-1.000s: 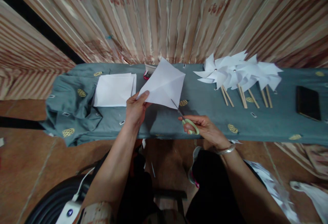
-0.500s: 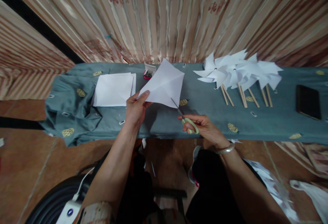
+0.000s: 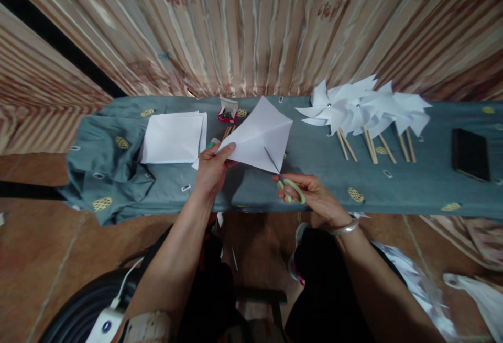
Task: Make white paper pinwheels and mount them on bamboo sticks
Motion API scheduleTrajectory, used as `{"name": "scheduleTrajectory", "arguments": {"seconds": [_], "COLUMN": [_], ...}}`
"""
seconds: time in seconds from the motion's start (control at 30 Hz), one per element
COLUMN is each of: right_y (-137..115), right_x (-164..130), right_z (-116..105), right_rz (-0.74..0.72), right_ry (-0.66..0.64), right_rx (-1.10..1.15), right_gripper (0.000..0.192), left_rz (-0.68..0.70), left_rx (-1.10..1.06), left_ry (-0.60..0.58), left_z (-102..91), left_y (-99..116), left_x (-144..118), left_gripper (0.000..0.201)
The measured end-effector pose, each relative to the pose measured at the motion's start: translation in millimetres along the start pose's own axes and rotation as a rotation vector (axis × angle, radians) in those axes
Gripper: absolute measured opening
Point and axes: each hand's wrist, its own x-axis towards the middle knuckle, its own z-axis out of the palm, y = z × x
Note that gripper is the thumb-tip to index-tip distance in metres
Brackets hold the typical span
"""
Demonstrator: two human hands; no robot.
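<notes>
Since half a second ago the paper square (image 3: 257, 136) has swung a little to the right and turned, baring wooden sticks (image 3: 227, 132) and a small red box (image 3: 227, 115) behind it, while the scissors (image 3: 283, 178) have cut further in from its lower right edge. Left hand (image 3: 211, 167) pinches the sheet's left corner, thumb on top and fingers (image 3: 220, 150) curled shut under it, holding the sheet tilted up clear of the worktop (image 3: 314, 175). Right hand (image 3: 310, 194) has its fingers closed through the pale green scissor loops; the blades stand slightly apart, one thin blade lying dark across the paper. A stack of white sheets (image 3: 173, 137) lies flat just left of the left hand, near the bunched cloth at the worktop's left end. Bare cloth runs from the right hand out to the finished paper pinwheels (image 3: 365, 107), whose sticks point toward the near edge, and a dark phone (image 3: 470, 153) lies well apart at the far right. Both wrists hang over the worktop's near edge, with open floor below; the striped curtain (image 3: 251, 29) closes off the far edge.
</notes>
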Motion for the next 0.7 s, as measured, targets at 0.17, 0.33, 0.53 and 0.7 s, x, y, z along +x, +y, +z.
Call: {"name": "scheduleTrajectory", "arguments": {"seconds": [0.17, 0.33, 0.53, 0.7], "right_y": [0.4, 3.5, 7.6, 8.9], "right_x": [1.9, 3.7, 5.6, 7.5], "right_z": [-2.2, -4.0, -4.5, -3.1], "right_rz": [-0.006, -0.023, -0.037, -0.026], "right_ry": [-0.007, -0.012, -0.005, 0.007], "right_rx": [-0.032, -0.050, -0.047, -0.023], "right_gripper": [0.053, 0.052, 0.051, 0.051], "left_rz": [-0.018, -0.015, -0.021, -0.019], "left_rx": [-0.003, 0.001, -0.001, -0.009], "left_ry": [-0.015, -0.020, -0.011, -0.008], "left_z": [-0.1, 0.3, 1.0, -0.2], "left_y": [-1.9, -1.6, -0.9, -1.6], "left_x": [-0.8, -1.7, -1.3, -0.6], "left_gripper": [0.027, 0.023, 0.023, 0.025]}}
